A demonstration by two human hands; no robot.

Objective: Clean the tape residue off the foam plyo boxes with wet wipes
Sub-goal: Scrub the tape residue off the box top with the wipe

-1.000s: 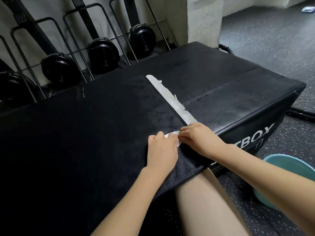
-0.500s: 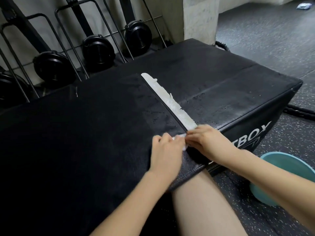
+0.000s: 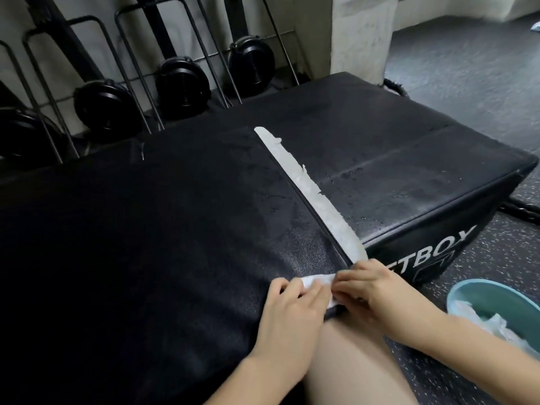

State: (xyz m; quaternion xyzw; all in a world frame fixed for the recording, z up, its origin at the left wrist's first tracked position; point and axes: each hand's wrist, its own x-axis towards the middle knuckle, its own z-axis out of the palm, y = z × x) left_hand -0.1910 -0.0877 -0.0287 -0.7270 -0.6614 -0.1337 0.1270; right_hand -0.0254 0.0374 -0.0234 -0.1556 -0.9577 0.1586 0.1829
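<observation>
Together, the left hand (image 3: pixel 292 311) and right hand (image 3: pixel 377 290) pinch a white wet wipe (image 3: pixel 407 280) between their fingertips at the near edge of the black foam plyo boxes (image 3: pixel 409 171). Just beyond, a strip of whitish tape residue (image 3: pixel 309 188) runs along the seam. Beside them, a teal basin (image 3: pixel 496 296) holds crumpled wipes.

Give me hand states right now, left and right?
Left hand: fingers closed on the white wet wipe, pressing it to the plyo box.
Right hand: fingers pinching the same wipe's other end.
</observation>
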